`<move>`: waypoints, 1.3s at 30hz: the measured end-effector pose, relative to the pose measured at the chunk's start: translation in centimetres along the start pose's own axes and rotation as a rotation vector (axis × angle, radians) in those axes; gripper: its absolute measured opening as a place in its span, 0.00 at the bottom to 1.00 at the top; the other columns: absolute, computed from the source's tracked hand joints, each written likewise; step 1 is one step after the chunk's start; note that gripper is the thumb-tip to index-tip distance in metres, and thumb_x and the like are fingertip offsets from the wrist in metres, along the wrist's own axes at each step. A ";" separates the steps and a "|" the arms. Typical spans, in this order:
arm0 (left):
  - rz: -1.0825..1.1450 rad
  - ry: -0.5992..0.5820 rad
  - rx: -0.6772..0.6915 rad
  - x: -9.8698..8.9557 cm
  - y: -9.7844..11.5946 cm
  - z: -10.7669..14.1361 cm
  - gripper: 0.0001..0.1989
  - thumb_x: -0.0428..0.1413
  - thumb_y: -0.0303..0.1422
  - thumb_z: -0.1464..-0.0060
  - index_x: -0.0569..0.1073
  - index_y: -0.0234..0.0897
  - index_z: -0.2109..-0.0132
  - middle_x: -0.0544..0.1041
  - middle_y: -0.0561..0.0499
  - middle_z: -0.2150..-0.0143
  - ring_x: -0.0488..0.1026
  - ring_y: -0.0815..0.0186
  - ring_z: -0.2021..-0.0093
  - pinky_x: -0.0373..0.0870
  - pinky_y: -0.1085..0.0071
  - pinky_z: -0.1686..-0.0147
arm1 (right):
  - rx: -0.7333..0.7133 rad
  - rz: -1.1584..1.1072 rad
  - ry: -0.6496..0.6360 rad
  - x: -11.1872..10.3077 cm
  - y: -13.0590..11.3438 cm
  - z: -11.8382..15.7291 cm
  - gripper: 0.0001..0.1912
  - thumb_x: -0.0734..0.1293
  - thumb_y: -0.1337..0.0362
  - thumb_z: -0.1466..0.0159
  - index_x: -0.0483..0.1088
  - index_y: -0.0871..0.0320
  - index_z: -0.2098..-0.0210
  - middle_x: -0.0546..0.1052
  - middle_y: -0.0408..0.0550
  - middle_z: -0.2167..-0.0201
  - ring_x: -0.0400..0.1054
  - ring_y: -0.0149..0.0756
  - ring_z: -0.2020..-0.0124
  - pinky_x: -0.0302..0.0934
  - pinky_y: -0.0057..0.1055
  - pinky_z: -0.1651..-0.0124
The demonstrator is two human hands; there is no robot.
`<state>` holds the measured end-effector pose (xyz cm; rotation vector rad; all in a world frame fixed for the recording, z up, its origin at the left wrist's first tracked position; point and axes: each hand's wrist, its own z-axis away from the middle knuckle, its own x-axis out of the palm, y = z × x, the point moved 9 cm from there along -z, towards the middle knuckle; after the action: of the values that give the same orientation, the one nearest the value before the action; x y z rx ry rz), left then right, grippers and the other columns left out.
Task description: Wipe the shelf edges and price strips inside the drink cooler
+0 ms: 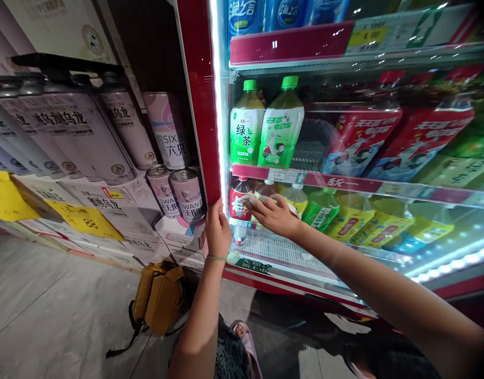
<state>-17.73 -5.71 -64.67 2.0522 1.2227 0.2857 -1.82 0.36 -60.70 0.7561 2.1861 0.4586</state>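
Observation:
My left hand [218, 231] is closed on the red edge of a lit drinks fridge [200, 105], at about the height of its lower shelves. Under the fingers of my right hand [276, 215] is a crumpled whitish cloth [257, 202], pressed against the glass door in front of the lower bottles. Part of the cloth is hidden by the hand. Behind the glass, just above the right hand, stand two green tea bottles [281, 129] with green caps. A red-labelled bottle [240, 197] is beside the cloth.
Tall pink cans [68, 126] and shorter cans [186, 195] stand on stacked boxes to the left, with yellow price tags [84, 218]. A mustard-coloured bag [158, 297] rests on the grey floor. Several red packs [360, 137] and yellow-labelled bottles [350, 218] fill fridge shelves.

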 end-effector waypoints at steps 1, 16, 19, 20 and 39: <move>0.005 0.013 0.001 0.0 0.1 0.0 0.21 0.47 0.27 0.33 0.69 0.42 0.36 0.77 0.42 0.44 0.76 0.61 0.44 0.74 0.60 0.43 | 0.025 -0.037 -0.003 0.7 -0.2 -0.9 0.28 0.61 0.71 0.28 0.60 0.50 0.30 0.77 0.47 0.40 0.67 0.39 0.47 0.56 0.39 0.46; 0.065 -0.005 -0.033 2.2 1.0 0.9 0.16 0.46 0.33 0.30 0.72 0.41 0.41 0.78 0.44 0.48 0.77 0.63 0.48 0.73 0.63 0.45 | 0.033 -0.041 -0.099 -3.7 3.7 8.4 0.37 0.58 0.69 0.29 0.47 0.45 0.24 0.80 0.44 0.44 0.70 0.40 0.51 0.61 0.38 0.55; 0.047 0.008 -0.022 1.9 1.2 0.8 0.16 0.46 0.32 0.30 0.73 0.41 0.42 0.79 0.44 0.49 0.77 0.62 0.48 0.73 0.62 0.44 | -0.005 0.019 -0.098 -2.6 2.6 7.1 0.31 0.58 0.69 0.27 0.55 0.46 0.27 0.80 0.45 0.45 0.70 0.39 0.52 0.61 0.38 0.54; 0.045 0.021 -0.030 1.7 1.0 0.7 0.16 0.47 0.33 0.31 0.73 0.41 0.42 0.79 0.44 0.49 0.77 0.62 0.48 0.73 0.62 0.44 | -0.041 0.029 -0.103 -1.8 1.6 5.8 0.30 0.57 0.70 0.27 0.57 0.47 0.28 0.80 0.45 0.45 0.70 0.39 0.52 0.61 0.38 0.53; -0.032 0.043 0.019 0.8 0.7 -0.1 0.15 0.47 0.31 0.31 0.75 0.41 0.44 0.79 0.45 0.49 0.78 0.62 0.47 0.75 0.64 0.45 | -0.177 0.137 0.026 -2.9 0.9 2.4 0.17 0.60 0.68 0.26 0.73 0.52 0.43 0.79 0.42 0.45 0.67 0.36 0.51 0.58 0.36 0.54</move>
<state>-16.87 -5.23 -64.29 2.0502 1.2877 0.3058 1.88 -0.60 -60.21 0.8086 2.0926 0.7246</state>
